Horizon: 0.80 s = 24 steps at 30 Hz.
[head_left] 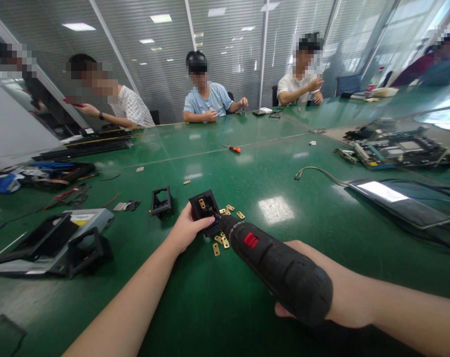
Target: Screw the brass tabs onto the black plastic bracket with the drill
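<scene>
My left hand [186,225] grips a black square plastic housing [207,201], its thumb pressed across the near side. A brass plate [201,203] shows inside the housing. My right hand [314,272] is wrapped round a black cordless drill [273,263] with a red switch on top. The drill's nose points into the housing, and its tip is hidden there. Small brass plates [225,241] with holes lie on the table just beside and below the housing. Left of my left hand stands an open black square frame [161,202].
On the left of the green table [154,307] are a grey metal case [94,220] and another black frame [89,250]. An orange screwdriver [235,148] lies ahead. Circuit boards [407,148] and a flat panel with cables [399,201] lie right. Several people sit across the table.
</scene>
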Each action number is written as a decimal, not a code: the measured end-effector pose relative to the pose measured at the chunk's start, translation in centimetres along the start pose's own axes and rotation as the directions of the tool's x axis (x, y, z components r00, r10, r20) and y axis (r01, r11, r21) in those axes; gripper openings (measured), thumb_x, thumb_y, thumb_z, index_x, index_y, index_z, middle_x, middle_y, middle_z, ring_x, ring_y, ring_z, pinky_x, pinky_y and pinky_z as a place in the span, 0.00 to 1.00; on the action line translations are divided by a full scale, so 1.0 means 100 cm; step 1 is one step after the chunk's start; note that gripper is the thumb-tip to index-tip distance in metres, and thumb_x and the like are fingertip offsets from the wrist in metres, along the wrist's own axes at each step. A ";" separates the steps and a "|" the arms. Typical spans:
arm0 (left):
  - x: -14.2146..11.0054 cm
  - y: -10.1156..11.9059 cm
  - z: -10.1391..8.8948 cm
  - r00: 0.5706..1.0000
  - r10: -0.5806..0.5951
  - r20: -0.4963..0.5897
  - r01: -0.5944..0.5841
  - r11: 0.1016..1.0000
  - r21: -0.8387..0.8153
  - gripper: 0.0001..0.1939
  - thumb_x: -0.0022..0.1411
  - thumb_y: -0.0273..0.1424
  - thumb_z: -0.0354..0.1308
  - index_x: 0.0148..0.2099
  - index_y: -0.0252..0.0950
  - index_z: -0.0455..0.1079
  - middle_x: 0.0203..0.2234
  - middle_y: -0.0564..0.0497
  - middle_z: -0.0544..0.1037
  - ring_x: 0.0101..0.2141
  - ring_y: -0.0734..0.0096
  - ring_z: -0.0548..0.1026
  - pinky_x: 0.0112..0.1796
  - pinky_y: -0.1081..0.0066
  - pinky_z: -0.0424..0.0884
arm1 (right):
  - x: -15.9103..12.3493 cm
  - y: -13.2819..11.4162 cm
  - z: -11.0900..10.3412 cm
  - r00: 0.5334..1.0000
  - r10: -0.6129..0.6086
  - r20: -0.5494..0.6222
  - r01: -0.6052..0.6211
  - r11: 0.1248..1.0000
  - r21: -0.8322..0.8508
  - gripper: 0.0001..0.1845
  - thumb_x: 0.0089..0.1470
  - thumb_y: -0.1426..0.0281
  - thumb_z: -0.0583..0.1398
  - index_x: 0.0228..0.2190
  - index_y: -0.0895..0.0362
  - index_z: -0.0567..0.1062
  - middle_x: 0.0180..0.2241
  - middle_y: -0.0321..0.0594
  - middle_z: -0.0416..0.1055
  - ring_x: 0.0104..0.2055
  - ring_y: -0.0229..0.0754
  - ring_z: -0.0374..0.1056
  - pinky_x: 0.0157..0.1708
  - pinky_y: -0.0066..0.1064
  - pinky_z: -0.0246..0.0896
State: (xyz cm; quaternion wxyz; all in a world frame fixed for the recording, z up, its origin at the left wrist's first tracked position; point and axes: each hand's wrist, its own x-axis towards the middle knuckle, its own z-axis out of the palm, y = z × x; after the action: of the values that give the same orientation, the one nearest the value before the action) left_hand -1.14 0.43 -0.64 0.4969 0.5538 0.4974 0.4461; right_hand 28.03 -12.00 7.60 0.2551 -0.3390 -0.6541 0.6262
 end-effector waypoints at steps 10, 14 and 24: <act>-0.001 0.003 0.002 1.000 0.001 -0.009 -0.001 1.000 0.005 0.35 0.45 0.38 0.79 0.54 0.37 0.72 0.50 0.43 0.82 0.52 0.49 0.79 0.59 0.46 0.71 | 0.003 -0.006 -0.001 0.999 0.019 0.028 -0.021 0.998 0.067 0.12 0.44 0.73 0.69 0.31 0.57 0.72 0.30 0.34 0.68 0.33 0.41 0.60 0.31 0.30 0.59; 0.000 0.004 0.003 1.000 -0.006 -0.014 0.006 1.000 0.010 0.36 0.44 0.38 0.79 0.54 0.37 0.72 0.50 0.43 0.83 0.53 0.48 0.79 0.59 0.46 0.71 | 0.003 -0.001 -0.002 0.999 0.018 0.030 -0.019 1.000 0.024 0.13 0.43 0.75 0.70 0.29 0.57 0.71 0.27 0.31 0.65 0.29 0.38 0.56 0.28 0.28 0.56; -0.003 0.008 0.004 1.000 -0.016 -0.015 0.016 1.000 0.009 0.36 0.43 0.38 0.79 0.53 0.37 0.71 0.50 0.43 0.83 0.53 0.47 0.80 0.58 0.46 0.72 | 0.001 0.003 -0.001 0.999 -0.047 0.024 0.047 0.999 0.022 0.13 0.44 0.76 0.69 0.32 0.58 0.73 0.29 0.32 0.68 0.31 0.39 0.60 0.30 0.29 0.60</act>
State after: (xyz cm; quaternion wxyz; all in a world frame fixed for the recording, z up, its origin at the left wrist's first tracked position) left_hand -0.65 0.09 0.10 0.4940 0.5487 0.5077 0.4440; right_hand 28.05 -11.85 7.26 0.2654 -0.3132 -0.6582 0.6311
